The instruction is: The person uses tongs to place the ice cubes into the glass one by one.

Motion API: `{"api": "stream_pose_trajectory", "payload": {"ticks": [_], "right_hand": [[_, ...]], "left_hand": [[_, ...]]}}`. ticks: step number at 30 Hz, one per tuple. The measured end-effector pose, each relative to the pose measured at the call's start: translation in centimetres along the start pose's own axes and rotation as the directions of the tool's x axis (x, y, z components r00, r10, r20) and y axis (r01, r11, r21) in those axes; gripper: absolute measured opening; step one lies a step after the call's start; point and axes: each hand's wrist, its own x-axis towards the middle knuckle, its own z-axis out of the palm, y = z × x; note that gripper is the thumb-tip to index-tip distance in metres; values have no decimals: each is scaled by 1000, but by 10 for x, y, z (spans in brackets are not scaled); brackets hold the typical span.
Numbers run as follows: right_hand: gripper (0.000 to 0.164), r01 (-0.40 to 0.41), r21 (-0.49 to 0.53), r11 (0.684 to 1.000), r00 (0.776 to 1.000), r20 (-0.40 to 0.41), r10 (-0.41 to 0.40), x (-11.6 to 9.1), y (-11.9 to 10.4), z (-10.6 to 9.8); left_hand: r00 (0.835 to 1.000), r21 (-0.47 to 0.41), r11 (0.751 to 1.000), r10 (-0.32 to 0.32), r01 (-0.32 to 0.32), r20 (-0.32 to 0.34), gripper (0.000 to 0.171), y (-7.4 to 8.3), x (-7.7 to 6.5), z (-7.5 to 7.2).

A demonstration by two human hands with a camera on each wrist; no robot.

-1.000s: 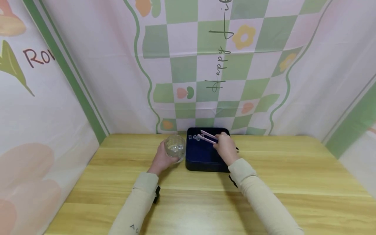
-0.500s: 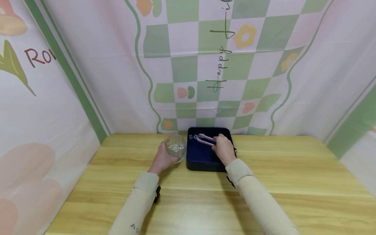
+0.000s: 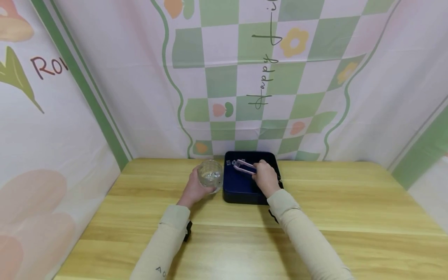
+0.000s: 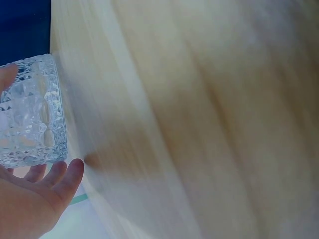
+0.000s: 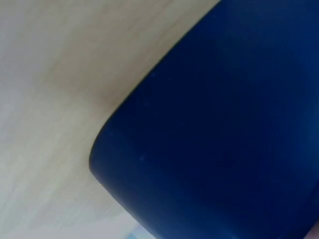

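Note:
My left hand (image 3: 196,189) holds a clear patterned glass (image 3: 210,179) by its side, at the left edge of a dark blue tray (image 3: 245,198). In the left wrist view the thumb and fingers lie on opposite sides of the glass (image 4: 35,114). Clear pieces show inside it. With my right hand (image 3: 266,179) I grip pink-white tongs (image 3: 245,171) over the tray. The tong tips point left, right by small clear cubes (image 3: 228,163) at the tray's back left. Only a sliver of the right hand shows in the right wrist view, beside the dark blue tray (image 5: 199,124).
The tray and glass stand on a wooden table (image 3: 224,241), near its back edge. Behind it hangs a checkered, flower-printed curtain (image 3: 252,77). Another printed cloth (image 3: 52,136) hangs on the left.
The tongs have come down to the cubes, and their tips have drawn closer together. My right hand has shifted slightly left. The left hand keeps its hold on the glass.

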Motion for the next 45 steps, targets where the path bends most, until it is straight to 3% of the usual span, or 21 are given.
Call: {"api": "stream_pose_trajectory", "payload": {"ticks": [31,45], "right_hand": [[24,7,22,1000,997,72,-9,-2,0,-1],[26,23,13,1000,999,46,-24,-4,2,-2]], "left_hand": [[1000,-10,1000,-1,1,-1,96,1,0,0],[1000,3,1000,-23,23,-2,97,3,-1,0]]}}
